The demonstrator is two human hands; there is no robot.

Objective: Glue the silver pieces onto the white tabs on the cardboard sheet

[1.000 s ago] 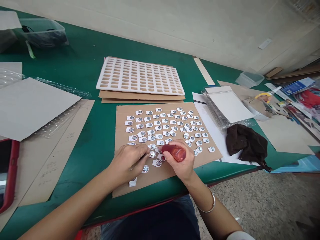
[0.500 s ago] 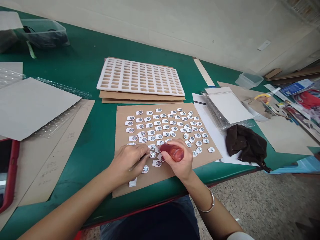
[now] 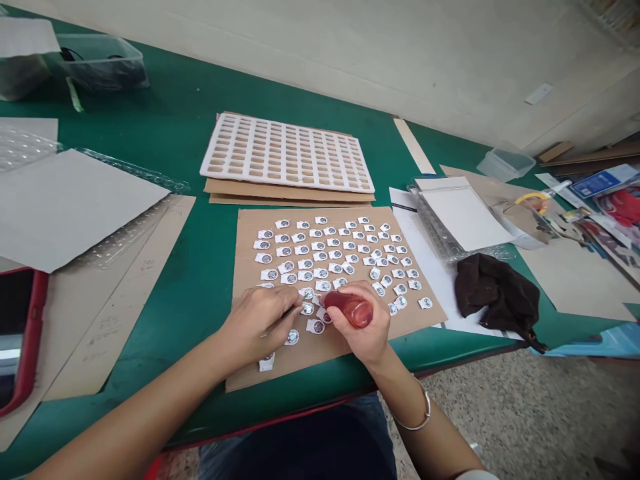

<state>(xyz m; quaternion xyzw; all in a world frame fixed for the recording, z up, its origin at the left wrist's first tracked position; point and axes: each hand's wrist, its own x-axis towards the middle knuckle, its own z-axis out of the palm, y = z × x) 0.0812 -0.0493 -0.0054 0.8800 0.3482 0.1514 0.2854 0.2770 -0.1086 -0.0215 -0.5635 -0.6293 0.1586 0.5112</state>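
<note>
Rows of small white tabs with round silvery discs (image 3: pixel 319 256) lie on a brown cardboard sheet (image 3: pixel 253 377). My left hand (image 3: pixel 257 320) is closed around thin metal tweezers (image 3: pixel 280 321), whose tip reaches the tabs near the sheet's middle. Beside it, my right hand (image 3: pixel 367 327) grips a glossy red bottle-shaped tool (image 3: pixel 350 308), its narrow end angled down and left towards the same tabs. The two tips are close together; whether either touches a disc I cannot tell. A few tabs are partly hidden under my hands.
Behind the sheet, a white gridded tray (image 3: pixel 287 150) rests on cardboard. Grey card (image 3: pixel 80 207), clear plastic trays and a red-cased phone (image 3: pixel 30 340) lie left. To the right are white card (image 3: pixel 465 213), a dark cloth (image 3: pixel 495 290), a clear box (image 3: pixel 505 163) and tools.
The whole view has shifted slightly, so the table's things appear a little further right. Both hands keep their hold and stay at nearly the same place over the tabs.
</note>
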